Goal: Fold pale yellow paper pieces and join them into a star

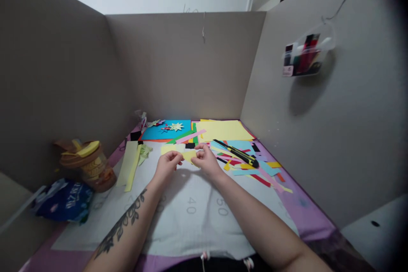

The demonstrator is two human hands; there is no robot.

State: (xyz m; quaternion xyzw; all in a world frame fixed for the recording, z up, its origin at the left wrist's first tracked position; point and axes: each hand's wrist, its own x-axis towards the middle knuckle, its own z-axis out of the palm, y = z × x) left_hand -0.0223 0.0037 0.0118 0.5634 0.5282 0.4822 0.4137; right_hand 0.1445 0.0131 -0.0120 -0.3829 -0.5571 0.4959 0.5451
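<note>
Yellow paper: I've got the small yellow paper piece [188, 156] stretched between the two grips, so it sits right in the gap from one set of fingertips to the other, over the middle of the bench.
Left grip: my left grip [178, 160] is narrow, thumb and forefinger pinched at the paper's left end.
Right grip: the right grip [196, 157] is pinched on the right end, thumb on the near side, fingers bent above it.
Paper looks: plain, soft yellow, small and thin, kinda tilted toward me. Can't make out from here whether it's folded, since the fingers cover both ends.
Shadow: a soft one falls on the white sheet [191, 236] just below the grips; the sheet has big numbers like 40 and 50 on it.
Just past the grips: a black scrap [190, 145], with a pale yellow piece lying just beyond the left grip.
Right of the right grip: a yellow-and-black cutter [239, 154] on a messy pile of coloured paper strips [267, 172].
Left of the left grip: long pale strips [128, 163] and a crumpled greenish paper [145, 153].
Farther past both: a pale star [176, 126] on a blue sheet [151, 134], plus a big yellow sheet [226, 131] beyond the right grip.
</note>
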